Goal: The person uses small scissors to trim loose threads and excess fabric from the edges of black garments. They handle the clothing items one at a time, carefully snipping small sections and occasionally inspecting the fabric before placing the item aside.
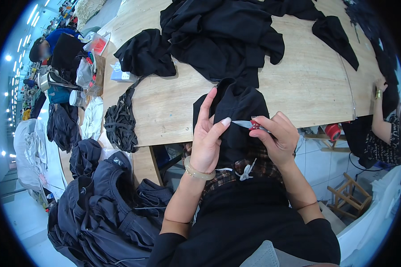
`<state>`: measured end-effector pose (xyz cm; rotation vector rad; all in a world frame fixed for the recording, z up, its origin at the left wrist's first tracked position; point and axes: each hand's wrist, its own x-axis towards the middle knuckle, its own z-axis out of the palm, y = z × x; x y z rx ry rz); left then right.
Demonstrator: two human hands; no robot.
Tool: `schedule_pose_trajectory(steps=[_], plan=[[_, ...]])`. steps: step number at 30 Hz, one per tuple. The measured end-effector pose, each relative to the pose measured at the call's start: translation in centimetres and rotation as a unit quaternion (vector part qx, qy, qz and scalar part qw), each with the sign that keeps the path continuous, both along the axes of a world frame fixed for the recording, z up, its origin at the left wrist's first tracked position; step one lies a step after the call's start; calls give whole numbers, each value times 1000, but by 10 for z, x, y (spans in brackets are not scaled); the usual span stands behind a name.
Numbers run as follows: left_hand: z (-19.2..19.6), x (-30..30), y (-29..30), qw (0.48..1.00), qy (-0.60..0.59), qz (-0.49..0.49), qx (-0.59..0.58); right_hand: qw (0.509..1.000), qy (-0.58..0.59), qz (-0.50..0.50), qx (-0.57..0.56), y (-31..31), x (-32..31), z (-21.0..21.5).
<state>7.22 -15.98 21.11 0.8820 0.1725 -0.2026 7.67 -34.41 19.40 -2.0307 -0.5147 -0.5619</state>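
My right hand (276, 138) is closed around a small pair of thread snips (249, 125) with red handles and pale blades. The blades point left, and their tip is right by the thumb of my left hand (206, 138). That hand has its index finger stretched up and its thumb held apart, pointing right; its other fingers are mostly hidden. Behind both hands a black garment (240, 100) lies over the table's near edge and hangs down toward my lap. I cannot make out any thread at the blades.
Black garments (218, 35) are heaped across the wooden table (303, 91). A bundle of dark straps (121, 122) lies left, below a small box (122, 73). Dark clothes (107, 213) pile at my left. A wooden stool (349, 196) and another person's arm (379, 111) are at right.
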Motion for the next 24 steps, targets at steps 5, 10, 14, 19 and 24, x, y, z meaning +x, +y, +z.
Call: schedule_pose_trajectory(steps=[5, 10, 14, 19, 24], plan=[[-2, -1, 2, 999, -20, -13, 26, 992, 60, -14, 112, -1, 0, -5], [-3, -1, -1, 976, -112, 4, 188, 921, 252, 52, 291, -10, 10, -7], [-6, -3, -2, 978, -101, -43, 179, 914, 282, 87, 279, 11, 17, 3], [-19, -2, -2, 935, -180, -34, 305, 931, 298, 76, 198, 0, 29, 1], [-16, -3, -1, 926, -178, -45, 331, 959, 174, -83, 209, -52, 59, -15]])
